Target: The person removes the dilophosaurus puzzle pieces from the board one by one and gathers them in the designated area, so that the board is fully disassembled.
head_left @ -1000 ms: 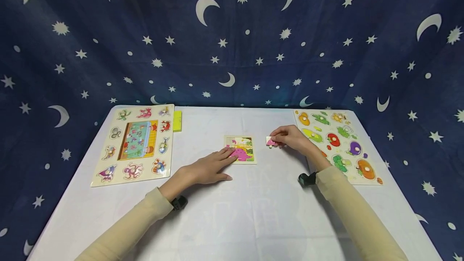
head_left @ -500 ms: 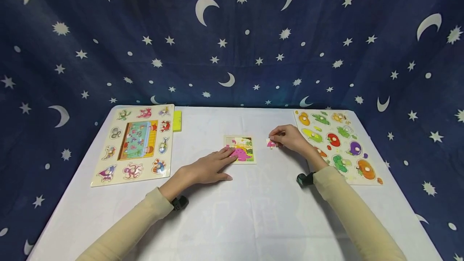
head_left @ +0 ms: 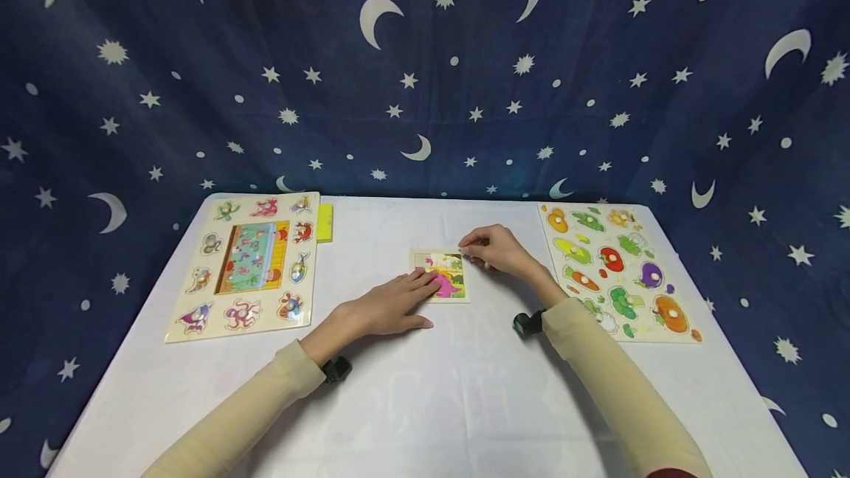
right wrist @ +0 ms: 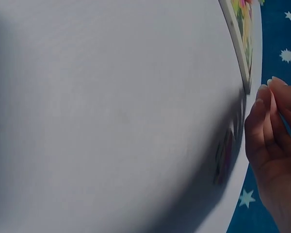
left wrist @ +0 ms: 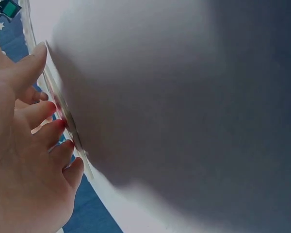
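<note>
A small jigsaw puzzle (head_left: pixel 455 276) in a light wooden frame, with a pink dinosaur picture, lies near the middle of the table. My left hand (head_left: pixel 392 306) reaches over its left side, straight fingers resting on the picture and thumb out over the cloth. At the puzzle's upper right corner is my right hand (head_left: pixel 499 251), thumb and forefinger tips together; I cannot tell whether they pinch something thin. Below that hand, in the right wrist view, a puzzle piece (right wrist: pixel 224 158) lies on the cloth in shadow. The head view has this piece hidden behind the hand.
A sea-animal peg puzzle board (head_left: pixel 192 257) lies at the left, with a yellow block (head_left: pixel 325 223) at its far right edge. Over on the right lies a vegetable peg puzzle board (head_left: pixel 598 260). Behind the white-covered table (head_left: pixel 458 404) hangs a dark blue starry curtain (head_left: pixel 458 131).
My right hand has moved left from the puzzle piece to the puzzle's upper right corner. My left hand stays on the puzzle, shifted very slightly right.
</note>
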Available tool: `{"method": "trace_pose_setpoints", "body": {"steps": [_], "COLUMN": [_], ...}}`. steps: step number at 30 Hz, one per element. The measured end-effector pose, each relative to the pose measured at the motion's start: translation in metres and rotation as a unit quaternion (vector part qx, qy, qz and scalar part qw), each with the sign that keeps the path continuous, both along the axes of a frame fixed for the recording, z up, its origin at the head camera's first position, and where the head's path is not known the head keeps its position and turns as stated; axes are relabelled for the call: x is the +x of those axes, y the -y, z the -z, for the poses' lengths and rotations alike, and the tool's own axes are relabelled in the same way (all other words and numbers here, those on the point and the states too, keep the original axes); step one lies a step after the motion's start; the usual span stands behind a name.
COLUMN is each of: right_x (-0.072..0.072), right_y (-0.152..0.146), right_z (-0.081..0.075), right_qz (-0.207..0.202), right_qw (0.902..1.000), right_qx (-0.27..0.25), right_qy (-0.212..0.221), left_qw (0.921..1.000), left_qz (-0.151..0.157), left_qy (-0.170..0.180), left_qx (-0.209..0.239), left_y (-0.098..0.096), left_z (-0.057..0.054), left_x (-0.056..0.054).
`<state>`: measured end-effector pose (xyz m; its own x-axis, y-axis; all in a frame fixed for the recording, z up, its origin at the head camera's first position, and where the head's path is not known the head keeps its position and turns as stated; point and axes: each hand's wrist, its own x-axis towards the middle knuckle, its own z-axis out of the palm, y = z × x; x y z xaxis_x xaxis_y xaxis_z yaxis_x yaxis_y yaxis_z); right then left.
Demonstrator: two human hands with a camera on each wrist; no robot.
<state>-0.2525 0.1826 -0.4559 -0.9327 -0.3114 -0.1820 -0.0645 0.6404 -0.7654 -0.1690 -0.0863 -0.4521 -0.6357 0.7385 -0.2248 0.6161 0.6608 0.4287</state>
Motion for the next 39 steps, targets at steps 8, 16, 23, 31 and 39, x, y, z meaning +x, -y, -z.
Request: {"method": "trace_pose_setpoints", "body": {"steps": [8, 16, 23, 31, 39], "right_x": [-0.007, -0.011, -0.013, -0.015, -0.014], "right_y": [0.020, 0.032, 0.035, 0.037, 0.038], "right_z": [0.004, 0.004, 0.006, 0.007, 0.007], "right_qz": [-0.047, -0.064, -0.078, -0.096, -0.095], "right_qw": [0.9987, 0.9976, 0.9968, 0.9939, 0.9943], "right_qx": [-0.008, -0.024, 0.005, 0.035, 0.023], "right_qy": [-0.021, -0.003, -0.014, -0.042, -0.043], "left_qw": [0.9999, 1.0000, 1.0000, 0.9998, 0.9996], "left_qz": [0.001, 0.001, 0.001, -0.004, -0.005], "left_qy": [-0.006, -0.001, 0.007, 0.019, 0.026], "left_qx": [-0.010, -0.009, -0.003, -0.005, -0.009], "left_y": [-0.002, -0.001, 0.001, 0.003, 0.003], "left_z": [0.004, 0.003, 0.001, 0.002, 0.002], "left_x": [-0.005, -0.004, -0.003, -0.002, -0.003]}}
